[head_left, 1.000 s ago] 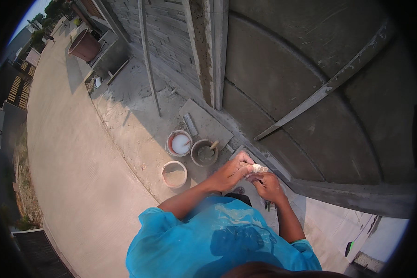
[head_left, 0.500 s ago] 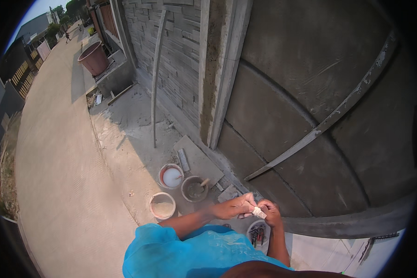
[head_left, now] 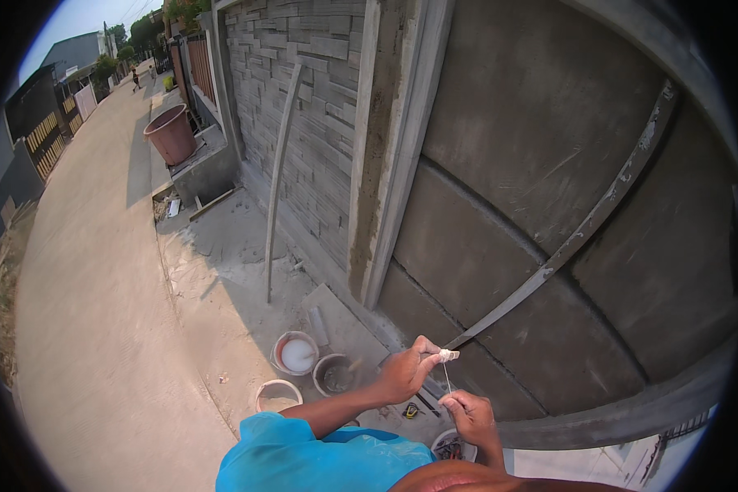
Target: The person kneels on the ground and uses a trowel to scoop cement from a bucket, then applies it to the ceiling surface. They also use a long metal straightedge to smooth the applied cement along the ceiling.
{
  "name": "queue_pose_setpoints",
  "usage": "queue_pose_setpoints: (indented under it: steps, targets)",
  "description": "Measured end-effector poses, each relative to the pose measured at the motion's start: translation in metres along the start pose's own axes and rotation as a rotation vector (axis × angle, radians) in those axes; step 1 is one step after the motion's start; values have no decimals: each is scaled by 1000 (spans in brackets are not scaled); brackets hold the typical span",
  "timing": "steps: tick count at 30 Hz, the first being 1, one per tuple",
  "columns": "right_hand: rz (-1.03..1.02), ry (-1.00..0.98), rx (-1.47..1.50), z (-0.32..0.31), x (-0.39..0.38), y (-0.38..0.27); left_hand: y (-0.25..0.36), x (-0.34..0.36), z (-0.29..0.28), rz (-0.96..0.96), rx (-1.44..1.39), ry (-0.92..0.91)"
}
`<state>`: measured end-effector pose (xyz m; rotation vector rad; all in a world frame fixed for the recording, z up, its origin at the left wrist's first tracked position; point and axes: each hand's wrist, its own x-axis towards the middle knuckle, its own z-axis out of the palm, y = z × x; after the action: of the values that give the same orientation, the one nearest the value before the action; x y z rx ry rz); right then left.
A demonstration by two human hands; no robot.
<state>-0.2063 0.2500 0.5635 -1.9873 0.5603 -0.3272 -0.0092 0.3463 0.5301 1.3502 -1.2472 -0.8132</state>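
Between the thumb and fingers of my left hand [head_left: 408, 367] is a small pale bundle of wound string [head_left: 448, 355], out in front of the grey wall. A thin length of string [head_left: 447, 377] runs down from it to my right hand [head_left: 471, 416], whose fingers pinch it. My hands are apart, the left one higher and farther out. Below my right hand stands a bucket of tools [head_left: 455, 445], partly covered by my arm. A yellow and black tape measure [head_left: 412, 410] lies on the ground between my forearms.
A long pale strip [head_left: 562, 250] leans across the grooved cement wall [head_left: 500, 197]. Another strip [head_left: 279, 184] leans on the stone-clad wall. Near my left arm stand a bucket of white liquid [head_left: 295, 353], a dark bucket [head_left: 334, 375] and a sand-coloured bucket [head_left: 277, 395]. A big reddish tub [head_left: 170, 134] stands farther off.
My hands have moved apart: the left up with the string bundle, the right lower. String now stretches between them. The view has tilted upward, and the tape measure has come into sight.
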Motion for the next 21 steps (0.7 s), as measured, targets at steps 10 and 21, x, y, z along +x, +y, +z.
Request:
queue_pose_setpoints:
  steps: [10,21]
  targets:
    - [-38,-140,8,5,1,-25,9,-12,-33,64,605,-126]
    - [-19,-63,30,-25,3,-22,12,-33,-24,113,212,-424]
